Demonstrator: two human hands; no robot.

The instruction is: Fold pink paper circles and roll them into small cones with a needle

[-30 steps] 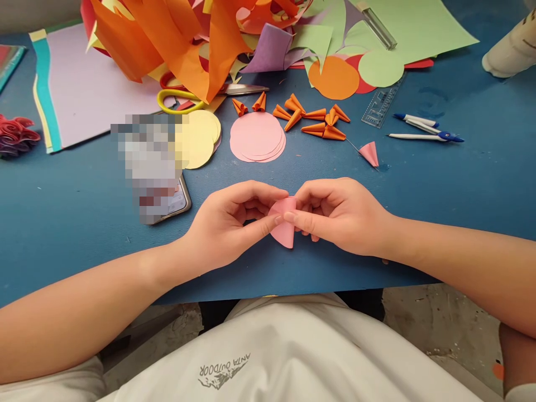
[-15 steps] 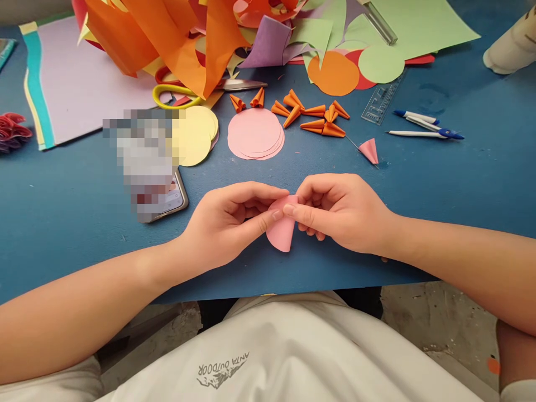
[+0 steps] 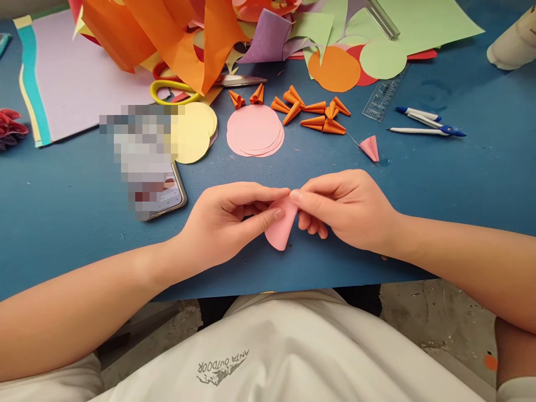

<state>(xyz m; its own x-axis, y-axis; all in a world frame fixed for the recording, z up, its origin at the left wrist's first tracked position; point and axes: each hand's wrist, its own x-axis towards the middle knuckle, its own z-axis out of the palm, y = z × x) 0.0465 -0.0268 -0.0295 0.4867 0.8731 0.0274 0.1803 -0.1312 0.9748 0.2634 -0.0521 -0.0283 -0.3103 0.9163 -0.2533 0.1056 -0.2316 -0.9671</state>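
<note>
**Both hands pinch a curled pink paper piece**

Head view: the left hand (image 3: 226, 220) and right hand (image 3: 345, 209) meet fingertip to fingertip, clamped on the pink paper piece (image 3: 280, 230), which hangs curled below them. Beyond the fingers lie the pink circles (image 3: 253, 131) and orange cones (image 3: 312, 111).

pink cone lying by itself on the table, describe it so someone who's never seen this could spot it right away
Start at the blue table and find the cluster of small orange cones near its middle. Just right of them and nearer the person, left of the white and blue compass, lies the pink cone. It is the only rolled cone there that is pink, and a thin pin sticks out of it.
</note>
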